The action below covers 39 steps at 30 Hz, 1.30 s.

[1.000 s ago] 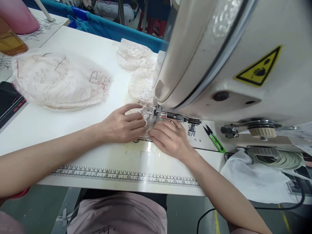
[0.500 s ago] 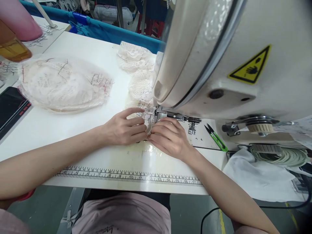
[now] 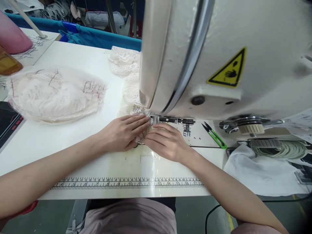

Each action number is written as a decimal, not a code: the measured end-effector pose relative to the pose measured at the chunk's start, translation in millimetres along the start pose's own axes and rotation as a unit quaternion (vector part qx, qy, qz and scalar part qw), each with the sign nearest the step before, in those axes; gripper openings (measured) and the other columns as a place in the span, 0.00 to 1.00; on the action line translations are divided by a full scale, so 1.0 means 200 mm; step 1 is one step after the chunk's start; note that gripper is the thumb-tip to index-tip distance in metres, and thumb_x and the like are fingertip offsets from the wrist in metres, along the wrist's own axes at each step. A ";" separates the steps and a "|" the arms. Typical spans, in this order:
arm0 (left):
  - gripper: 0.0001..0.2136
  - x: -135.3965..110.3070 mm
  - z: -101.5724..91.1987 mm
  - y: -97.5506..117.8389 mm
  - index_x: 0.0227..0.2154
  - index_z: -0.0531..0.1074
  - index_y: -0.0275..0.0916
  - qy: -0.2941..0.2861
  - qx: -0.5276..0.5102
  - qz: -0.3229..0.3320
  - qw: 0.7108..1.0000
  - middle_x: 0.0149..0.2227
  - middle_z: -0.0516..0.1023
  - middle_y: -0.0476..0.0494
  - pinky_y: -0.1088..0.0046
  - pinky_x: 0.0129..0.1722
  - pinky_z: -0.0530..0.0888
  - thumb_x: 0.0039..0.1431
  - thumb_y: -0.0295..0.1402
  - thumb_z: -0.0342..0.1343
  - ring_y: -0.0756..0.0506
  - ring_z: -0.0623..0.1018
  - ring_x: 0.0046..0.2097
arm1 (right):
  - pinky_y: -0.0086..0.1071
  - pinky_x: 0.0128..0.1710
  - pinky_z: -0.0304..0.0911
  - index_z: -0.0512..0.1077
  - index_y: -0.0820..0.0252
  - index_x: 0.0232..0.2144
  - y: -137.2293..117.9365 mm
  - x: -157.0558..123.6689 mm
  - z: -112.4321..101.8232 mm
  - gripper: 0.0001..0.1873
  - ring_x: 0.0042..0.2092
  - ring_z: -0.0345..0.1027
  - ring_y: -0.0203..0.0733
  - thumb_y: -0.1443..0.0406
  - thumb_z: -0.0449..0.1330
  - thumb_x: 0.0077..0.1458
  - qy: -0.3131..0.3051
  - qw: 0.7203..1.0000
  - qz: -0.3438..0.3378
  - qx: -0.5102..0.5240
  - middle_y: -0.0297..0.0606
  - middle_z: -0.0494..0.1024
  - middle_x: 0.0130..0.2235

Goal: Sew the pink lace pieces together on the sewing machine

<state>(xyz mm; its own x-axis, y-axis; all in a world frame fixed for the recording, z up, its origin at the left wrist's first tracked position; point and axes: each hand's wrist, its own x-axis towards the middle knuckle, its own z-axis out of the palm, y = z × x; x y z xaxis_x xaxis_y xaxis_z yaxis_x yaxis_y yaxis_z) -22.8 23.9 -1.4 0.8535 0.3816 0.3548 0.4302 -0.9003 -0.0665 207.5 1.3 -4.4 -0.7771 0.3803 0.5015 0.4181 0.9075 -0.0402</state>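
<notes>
Cream lace fabric (image 3: 130,89) trails from the back of the table to the presser foot of the sewing machine (image 3: 165,65). My left hand (image 3: 124,131) lies flat over the lace just left of the foot, fingers stretched out side by side. Close by on the right, my right hand (image 3: 168,141) has bent fingers closed on the near edge of the lace. The fingertips of both hands almost meet there. Machine head and hands partly hide the needle area.
A pile of lace pieces (image 3: 56,96) with loose threads lies at left, beside a dark device (image 3: 9,122). Green thread snips (image 3: 214,135) rest right of the foot. White cloth (image 3: 260,172) hangs at the right edge. A printed ruler (image 3: 126,184) runs along the front.
My left hand has gone from curled, raised fingers to lying flat on the lace. The right hand stays near the foot. The view has shifted, placing the machine head further left.
</notes>
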 end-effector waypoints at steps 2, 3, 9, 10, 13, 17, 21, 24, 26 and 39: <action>0.22 0.00 0.00 0.00 0.58 0.66 0.27 -0.010 0.004 -0.002 1.000 0.59 0.71 0.35 0.60 0.58 0.72 0.65 0.34 0.45 0.38 0.72 0.59 | 0.36 0.52 0.68 0.73 0.57 0.35 0.00 0.00 0.00 0.06 0.42 0.72 0.35 0.73 0.59 0.59 0.045 0.999 -0.011 -0.019 0.29 0.81 0.36; 0.22 0.00 0.00 0.00 0.58 0.67 0.28 -0.011 0.005 -0.002 1.000 0.59 0.71 0.36 0.60 0.59 0.71 0.65 0.34 0.46 0.38 0.72 0.59 | 0.35 0.51 0.68 0.73 0.58 0.34 0.00 0.01 0.00 0.06 0.41 0.72 0.35 0.73 0.60 0.59 0.058 0.998 -0.016 -0.026 0.29 0.81 0.35; 0.21 0.01 -0.02 0.00 0.58 0.68 0.30 -0.007 0.008 0.001 1.000 0.58 0.72 0.37 0.61 0.60 0.69 0.65 0.33 0.46 0.39 0.73 0.59 | 0.30 0.41 0.69 0.73 0.61 0.33 0.00 0.02 -0.01 0.05 0.39 0.73 0.35 0.74 0.60 0.58 0.061 0.997 -0.022 -0.044 0.30 0.81 0.34; 0.21 0.01 -0.02 0.00 0.58 0.68 0.31 -0.008 0.007 0.001 1.000 0.58 0.72 0.37 0.61 0.60 0.69 0.65 0.33 0.47 0.39 0.73 0.59 | 0.30 0.41 0.69 0.73 0.61 0.33 -0.01 0.02 -0.02 0.05 0.39 0.73 0.35 0.74 0.60 0.58 0.062 0.997 -0.022 -0.046 0.30 0.81 0.34; 0.21 0.01 -0.02 0.00 0.57 0.68 0.31 -0.007 0.004 0.000 1.000 0.57 0.73 0.36 0.61 0.61 0.68 0.64 0.33 0.49 0.38 0.73 0.59 | 0.30 0.40 0.69 0.73 0.62 0.33 -0.01 0.02 -0.02 0.05 0.39 0.73 0.35 0.74 0.60 0.57 0.059 0.997 -0.021 -0.049 0.30 0.81 0.33; 0.21 0.01 -0.02 0.00 0.57 0.68 0.31 -0.011 0.011 -0.002 1.000 0.57 0.74 0.36 0.61 0.61 0.68 0.64 0.34 0.47 0.39 0.73 0.59 | 0.29 0.41 0.69 0.73 0.60 0.34 -0.01 0.01 -0.02 0.06 0.40 0.73 0.35 0.74 0.59 0.58 0.043 0.998 -0.005 -0.053 0.30 0.81 0.34; 0.22 0.02 -0.03 0.00 0.58 0.67 0.32 -0.015 0.019 -0.008 1.000 0.56 0.74 0.36 0.61 0.60 0.69 0.63 0.34 0.47 0.39 0.73 0.59 | 0.30 0.43 0.69 0.73 0.60 0.35 -0.01 -0.01 -0.01 0.06 0.42 0.72 0.35 0.74 0.59 0.58 0.037 0.998 0.008 -0.051 0.30 0.80 0.35; 0.22 0.02 -0.02 0.00 0.58 0.68 0.30 -0.014 0.022 -0.005 1.000 0.56 0.74 0.33 0.60 0.59 0.69 0.62 0.34 0.48 0.38 0.74 0.58 | 0.31 0.43 0.69 0.73 0.60 0.35 0.00 -0.02 -0.01 0.06 0.42 0.72 0.36 0.74 0.60 0.57 0.033 0.998 0.011 -0.046 0.31 0.80 0.34; 0.23 0.02 -0.02 0.00 0.58 0.67 0.30 -0.017 0.024 -0.007 1.000 0.56 0.74 0.33 0.59 0.58 0.70 0.62 0.34 0.49 0.37 0.74 0.58 | 0.32 0.43 0.69 0.74 0.59 0.35 0.01 -0.03 -0.01 0.06 0.41 0.71 0.36 0.73 0.59 0.58 0.027 0.999 0.016 -0.044 0.32 0.79 0.34; 0.25 0.02 -0.03 0.00 0.61 0.64 0.37 -0.047 0.037 -0.015 0.998 0.57 0.74 0.36 0.54 0.60 0.65 0.59 0.33 0.50 0.37 0.70 0.60 | 0.31 0.43 0.66 0.73 0.53 0.39 0.05 -0.06 -0.02 0.09 0.41 0.68 0.35 0.71 0.57 0.60 0.001 0.995 0.087 -0.040 0.32 0.77 0.35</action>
<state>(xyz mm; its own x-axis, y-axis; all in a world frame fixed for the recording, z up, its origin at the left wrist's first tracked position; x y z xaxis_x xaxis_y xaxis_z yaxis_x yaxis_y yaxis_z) -21.2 24.2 4.7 0.8619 0.4298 0.2690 0.4740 -0.8714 -0.1265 222.2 4.7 -7.0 -0.6886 0.5305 0.4944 0.5824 0.8107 -0.0588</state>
